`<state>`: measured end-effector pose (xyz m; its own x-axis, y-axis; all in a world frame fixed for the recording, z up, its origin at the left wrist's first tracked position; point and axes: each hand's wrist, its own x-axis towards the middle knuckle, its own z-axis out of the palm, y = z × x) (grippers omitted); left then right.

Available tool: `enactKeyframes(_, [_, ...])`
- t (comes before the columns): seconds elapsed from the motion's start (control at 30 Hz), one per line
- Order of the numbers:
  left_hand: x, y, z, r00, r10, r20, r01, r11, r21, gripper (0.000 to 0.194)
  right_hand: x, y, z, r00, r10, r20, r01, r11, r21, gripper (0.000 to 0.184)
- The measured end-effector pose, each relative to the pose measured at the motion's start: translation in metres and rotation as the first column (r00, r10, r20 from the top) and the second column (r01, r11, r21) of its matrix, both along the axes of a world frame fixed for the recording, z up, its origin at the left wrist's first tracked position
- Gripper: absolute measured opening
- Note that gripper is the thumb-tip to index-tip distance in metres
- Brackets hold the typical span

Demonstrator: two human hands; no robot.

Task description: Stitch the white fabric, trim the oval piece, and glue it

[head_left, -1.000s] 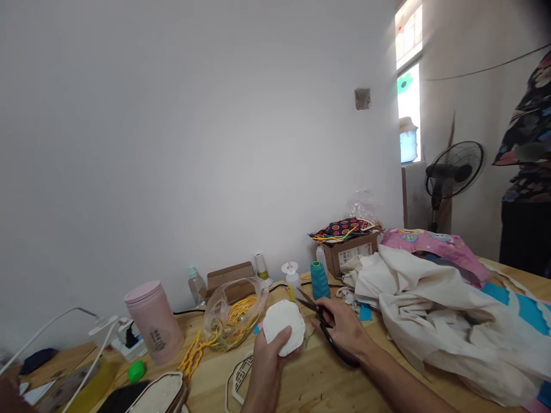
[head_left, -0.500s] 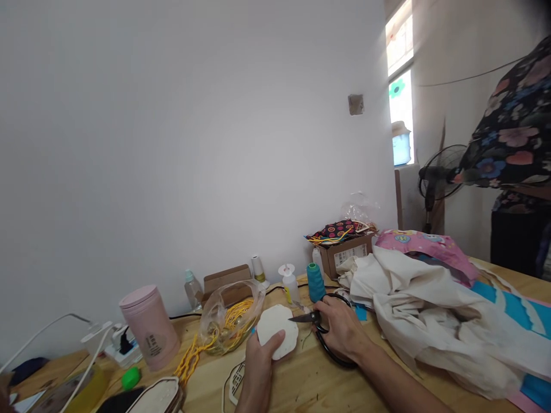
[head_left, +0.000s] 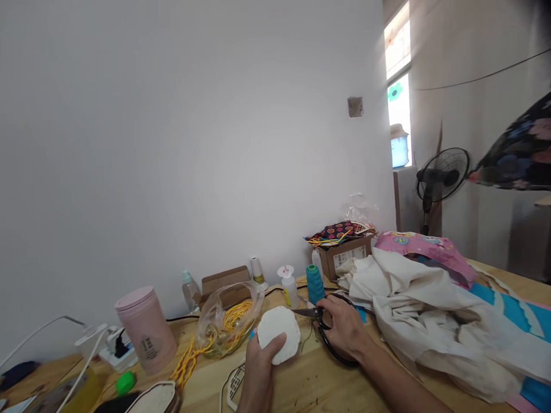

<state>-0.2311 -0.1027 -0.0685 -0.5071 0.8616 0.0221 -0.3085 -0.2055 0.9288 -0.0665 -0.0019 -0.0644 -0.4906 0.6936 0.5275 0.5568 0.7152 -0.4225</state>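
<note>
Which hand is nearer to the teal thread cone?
Right. The right hand, with black scissors, is just in front of the thread cone, slightly right; the left hand, holding a white scalloped piece, is farther off, front-left.

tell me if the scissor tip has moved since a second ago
Yes: judged against the teal thread cone, the scissor tip has swung lower in view, from level with the cone's lower part to below its base.

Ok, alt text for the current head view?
A person's left hand holds a white wavy-edged pad, and the right hand holds black scissors pointing toward it, over a wooden table. Beyond the hands stands a teal thread spool; yellow cord and a pink cup are left, crumpled white cloth right.
</note>
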Motion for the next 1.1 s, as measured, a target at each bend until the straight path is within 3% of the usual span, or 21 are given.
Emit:
enactKeyframes(0.23, [-0.007, 0.004, -0.006, 0.999, 0.042, -0.017, -0.042, 0.999, 0.025, 0.057, -0.007, -0.013, -0.001, 0.994, 0.106, 0.029, -0.107, 0.994, 0.026, 0.016])
enactKeyframes(0.53, [-0.004, 0.002, 0.0, 0.998, 0.062, -0.026, -0.062, 0.998, -0.032, 0.062, -0.003, -0.004, -0.003, 0.995, 0.076, 0.059, -0.077, 0.997, 0.02, 0.023])
enactKeyframes(0.77, [-0.005, 0.002, -0.003, 0.997, 0.05, -0.052, -0.05, 0.999, -0.005, 0.06, -0.003, -0.005, -0.001, 0.997, 0.074, 0.036, -0.074, 0.997, -0.002, 0.024])
enactKeyframes(0.97, [0.001, -0.001, 0.009, 0.993, 0.045, 0.107, -0.043, 0.999, -0.022, 0.059, -0.005, -0.007, 0.003, 0.993, 0.101, -0.059, -0.106, 0.991, -0.08, 0.024])
enactKeyframes(1.1, [0.004, -0.004, 0.012, 0.977, -0.005, 0.211, 0.011, 1.0, -0.026, 0.06, 0.0, 0.006, -0.002, 0.978, 0.032, -0.206, -0.071, 0.98, -0.184, 0.025])
